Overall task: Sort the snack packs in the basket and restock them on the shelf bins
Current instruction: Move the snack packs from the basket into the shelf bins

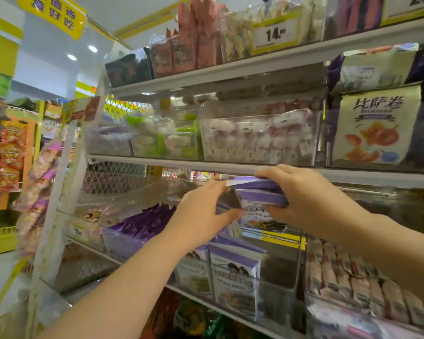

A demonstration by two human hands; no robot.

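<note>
Right hand (304, 199) grips a purple packs (262, 194) stack from above, left hand (201, 211) pinches its left edge, over a bin (277, 299).

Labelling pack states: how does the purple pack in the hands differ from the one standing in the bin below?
The held pack is in the air, gripped by the left hand and right hand; the bin pack stands in the clear bin, untouched. The held pack is tilted, partly covered by fingers; the bin pack is upright, front showing. Both: purple top, white printed front.
</note>
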